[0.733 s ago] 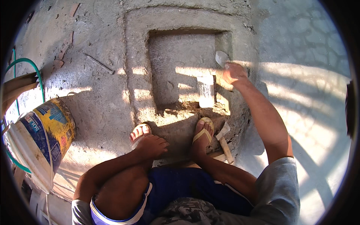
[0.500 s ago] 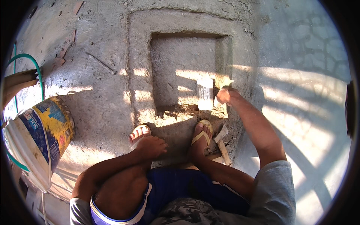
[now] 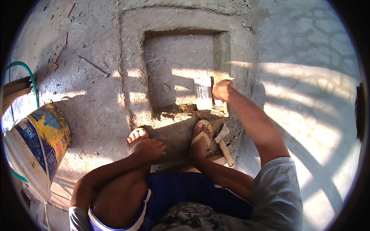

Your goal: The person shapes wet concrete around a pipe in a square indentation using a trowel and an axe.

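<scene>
Right arm [image 3: 256, 119] stretched forward, right hand [image 3: 222, 91] fisted, fingers wrapped on trowel [image 3: 218, 102], blade showing on their near side; pale block [image 3: 203, 94] just left. Left hand [image 3: 149, 149] droops, fingers loosely open.

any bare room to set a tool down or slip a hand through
Mostly bare: rough floor between bucket, rod and pit; smooth floor right of the right forearm; the pit's upper left. Crowded: the pit's lower right, with right hand, white block, and, below, wooden-handled tool beside a sandalled foot.
</scene>
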Demonstrator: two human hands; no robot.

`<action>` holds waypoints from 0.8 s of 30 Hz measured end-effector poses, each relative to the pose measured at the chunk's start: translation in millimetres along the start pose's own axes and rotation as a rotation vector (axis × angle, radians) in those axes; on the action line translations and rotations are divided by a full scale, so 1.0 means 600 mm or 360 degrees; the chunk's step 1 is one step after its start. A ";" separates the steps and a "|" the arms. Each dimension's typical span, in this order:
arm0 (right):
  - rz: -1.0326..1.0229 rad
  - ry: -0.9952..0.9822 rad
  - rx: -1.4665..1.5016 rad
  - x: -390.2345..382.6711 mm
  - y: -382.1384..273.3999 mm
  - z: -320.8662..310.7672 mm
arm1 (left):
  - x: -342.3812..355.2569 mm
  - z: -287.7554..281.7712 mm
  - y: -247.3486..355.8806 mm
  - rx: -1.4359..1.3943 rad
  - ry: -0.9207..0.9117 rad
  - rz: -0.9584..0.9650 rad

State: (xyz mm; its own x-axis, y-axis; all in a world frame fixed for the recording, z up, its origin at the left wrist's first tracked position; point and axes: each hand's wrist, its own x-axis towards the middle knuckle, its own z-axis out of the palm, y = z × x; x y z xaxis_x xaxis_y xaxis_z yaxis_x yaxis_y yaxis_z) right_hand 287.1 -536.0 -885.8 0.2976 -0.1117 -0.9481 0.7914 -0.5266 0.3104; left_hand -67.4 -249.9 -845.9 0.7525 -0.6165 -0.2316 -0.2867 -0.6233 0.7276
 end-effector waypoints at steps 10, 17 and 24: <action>0.0096 0.0317 0.0427 -0.045 0.028 -0.098 | -0.011 -0.015 0.002 0.0001 0.0005 -0.0061; -0.0143 0.0116 0.0305 -0.044 0.004 -0.033 | -0.008 -0.004 0.001 -0.0001 0.0028 -0.0004; -0.0129 0.0402 0.0335 -0.054 0.042 -0.088 | -0.015 0.001 -0.006 0.0053 0.0089 0.0017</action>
State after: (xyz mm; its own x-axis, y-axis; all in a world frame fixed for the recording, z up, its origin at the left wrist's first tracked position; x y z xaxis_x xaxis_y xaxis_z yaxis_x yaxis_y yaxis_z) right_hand 325.4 -501.0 -843.5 0.3816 0.1361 -0.9143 0.6981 -0.6908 0.1886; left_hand -73.4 -242.2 -846.6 0.7811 -0.5958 -0.1865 -0.3140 -0.6331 0.7075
